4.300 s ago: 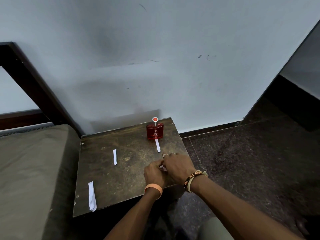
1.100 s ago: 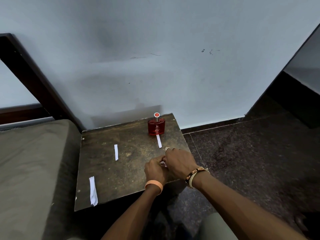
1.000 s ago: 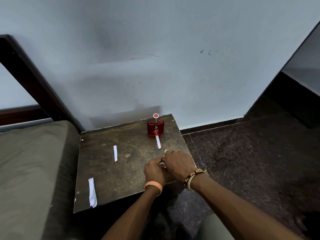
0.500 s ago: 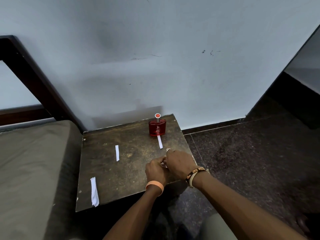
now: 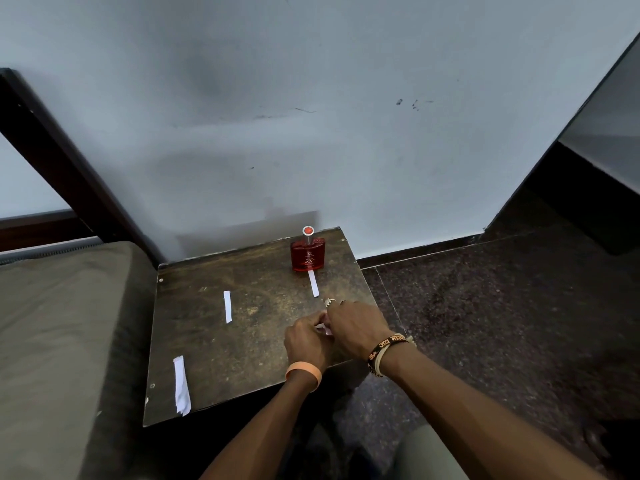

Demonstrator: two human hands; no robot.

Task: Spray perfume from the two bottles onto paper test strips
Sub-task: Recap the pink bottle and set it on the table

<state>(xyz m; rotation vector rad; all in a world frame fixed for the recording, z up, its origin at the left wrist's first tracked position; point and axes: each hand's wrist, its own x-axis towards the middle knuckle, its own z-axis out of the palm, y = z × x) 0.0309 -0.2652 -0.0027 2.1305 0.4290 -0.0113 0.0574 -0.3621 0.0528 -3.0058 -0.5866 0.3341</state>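
- The left hand (image 5: 306, 341) sits low over the near right part of the worktop (image 5: 242, 358). Its fingers are curled, and its thumb and fingertips pinch a small pale piece (image 5: 320, 327).
- The right hand (image 5: 356, 327) is pressed close against the left, its back to the camera. Its fingers bend down towards the same pale piece, but the hand hides its grip, so I cannot tell whether it is grasping.
- What the pale piece is cannot be made out, as only a sliver shows between the hands.
- An orange wristband (image 5: 304, 372) is on the left wrist. Dark and pale bracelets (image 5: 384, 351) are on the right wrist, and there are rings (image 5: 329, 301) on the right hand's fingers.
- Just beyond the right hand lies a paper strip (image 5: 313, 284), with its far end touching or almost touching the foot of the red perfume bottle (image 5: 308, 256).
- The bottle stands upright near the far right corner of the worktop, with a thin stem and a round red-and-white spray head (image 5: 308, 231). I cannot tell its fill level through the red body.
- A second strip (image 5: 227, 306) lies mid-worktop, well apart from the hands.
- A wider third strip (image 5: 181, 384) lies near the left front edge.
- A bed (image 5: 62, 323) stands beside the worktop on the left, with dark floor (image 5: 485, 323) on the right.
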